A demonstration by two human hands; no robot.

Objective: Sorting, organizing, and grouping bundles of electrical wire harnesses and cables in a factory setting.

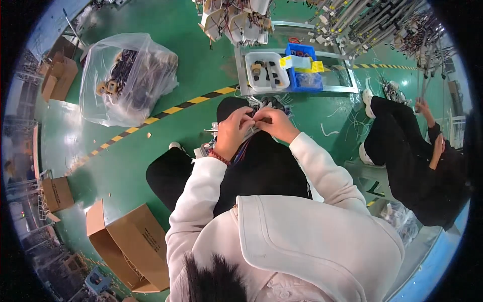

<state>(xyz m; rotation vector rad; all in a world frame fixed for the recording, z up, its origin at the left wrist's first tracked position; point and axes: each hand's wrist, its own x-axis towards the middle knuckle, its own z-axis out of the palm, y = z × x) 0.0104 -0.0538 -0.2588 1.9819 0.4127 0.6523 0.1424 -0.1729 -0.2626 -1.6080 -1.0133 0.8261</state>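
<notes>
Over my lap lies a wire harness of white, red, blue and dark wires, with light connectors at its left side. My left hand, a red beaded bracelet at its wrist, is closed with its fingertips pinched on the harness. Close against it, my right hand also pinches there, thumb and forefinger together. The fingers cover the exact spot they grip, and any small part between them cannot be made out. Beyond my fingers, dark and grey cable ends bunch together.
Ahead stands a metal frame with a white tray and blue bins. Wire harnesses hang at upper right. A plastic bag and an open carton sit leftward. Another person works at right.
</notes>
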